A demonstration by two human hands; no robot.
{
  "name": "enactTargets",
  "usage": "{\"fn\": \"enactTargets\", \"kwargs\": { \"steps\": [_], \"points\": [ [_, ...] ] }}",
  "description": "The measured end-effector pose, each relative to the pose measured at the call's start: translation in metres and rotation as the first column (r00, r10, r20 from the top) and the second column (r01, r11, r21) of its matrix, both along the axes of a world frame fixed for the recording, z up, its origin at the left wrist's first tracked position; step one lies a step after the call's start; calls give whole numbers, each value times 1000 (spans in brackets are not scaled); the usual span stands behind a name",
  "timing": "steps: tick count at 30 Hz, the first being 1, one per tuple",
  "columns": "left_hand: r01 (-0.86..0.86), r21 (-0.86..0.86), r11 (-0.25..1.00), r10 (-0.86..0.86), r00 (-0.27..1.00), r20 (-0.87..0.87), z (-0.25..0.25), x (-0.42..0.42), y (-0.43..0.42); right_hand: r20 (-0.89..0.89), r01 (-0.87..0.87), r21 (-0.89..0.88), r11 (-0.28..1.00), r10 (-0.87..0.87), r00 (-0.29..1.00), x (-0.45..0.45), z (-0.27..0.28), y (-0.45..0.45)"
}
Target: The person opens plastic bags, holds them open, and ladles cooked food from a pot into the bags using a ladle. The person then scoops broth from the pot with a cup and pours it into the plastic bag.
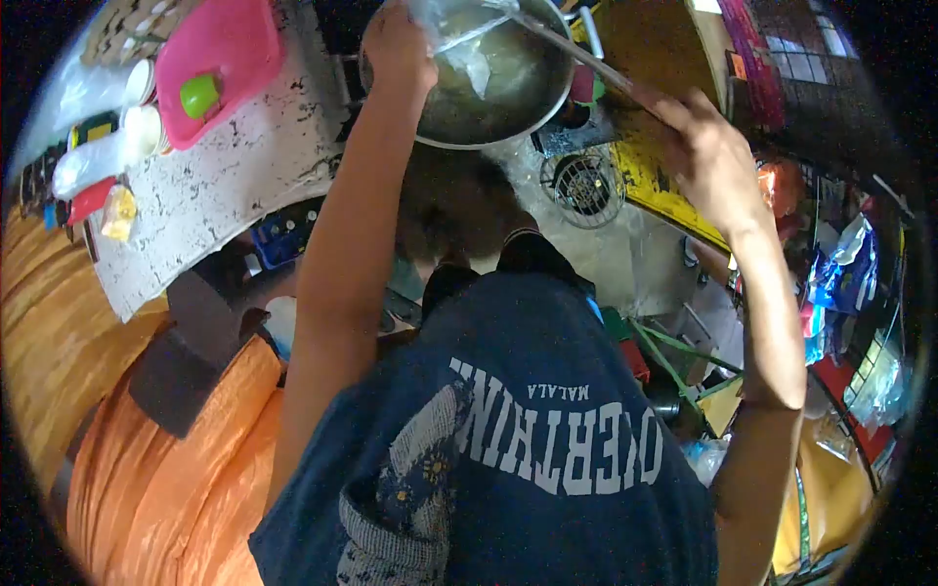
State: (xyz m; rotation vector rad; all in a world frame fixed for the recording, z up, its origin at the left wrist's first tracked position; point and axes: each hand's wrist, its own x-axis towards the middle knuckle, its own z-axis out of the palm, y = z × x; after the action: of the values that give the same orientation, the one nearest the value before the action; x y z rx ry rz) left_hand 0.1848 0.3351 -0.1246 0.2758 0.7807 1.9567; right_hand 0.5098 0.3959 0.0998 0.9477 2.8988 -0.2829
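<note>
A large metal pot (498,137) with cloudy liquid in it stands ahead of me at the top of the view. My left hand (399,47) is at the pot's left side, its fingers closed around a clear plastic bag (474,63) that hangs over the liquid. My right hand (705,156) grips a long-handled utensil (606,70) reaching in from the right. The utensil's far end meets the plastic over the pot, and its shape there cannot be made out.
To the left, a worn white table (234,161) holds a pink tray (220,59) with a green bowl (199,96), beside stacked cups (144,127). A round fan-like grille (584,188) sits below the pot's right side. Orange cloth (195,469) spreads at lower left; bags hang at right.
</note>
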Motion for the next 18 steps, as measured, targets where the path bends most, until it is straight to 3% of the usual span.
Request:
{"fn": "enactTargets", "kwargs": {
  "steps": [1,2,4,8,9,11,12,15,18],
  "points": [
    [-17,182,983,9,999,46,9,6,1,-5,-15,-2,1000,14,1000,7,-4,-1],
    [-52,76,996,57,996,-70,20,9,5,-93,46,-84,995,-54,994,13,-5,-3],
    [-85,30,996,88,992,-92,23,3,5,-180,184,-336,924,-254,950,19,-6,-11],
    [-142,-147,979,115,977,-181,38,-8,0,-373,169,-399,901,-327,868,45,-35,-4],
    [-157,-188,970,117,971,-209,44,-10,-2,-377,167,-394,904,-324,868,49,-42,-3],
    [-195,-256,947,122,953,-277,58,-11,-8,-285,267,-567,779,-490,824,56,-57,2],
    [-218,-280,935,124,940,-318,67,-10,-12,-392,167,-460,872,-368,843,57,-69,6],
    [-317,-332,888,130,867,-481,91,-4,-29,-423,167,-481,860,-395,815,57,-114,10],
    [-444,-294,846,158,737,-658,112,5,-47,-248,200,-553,809,-389,887,59,-162,29]
  ]
}}
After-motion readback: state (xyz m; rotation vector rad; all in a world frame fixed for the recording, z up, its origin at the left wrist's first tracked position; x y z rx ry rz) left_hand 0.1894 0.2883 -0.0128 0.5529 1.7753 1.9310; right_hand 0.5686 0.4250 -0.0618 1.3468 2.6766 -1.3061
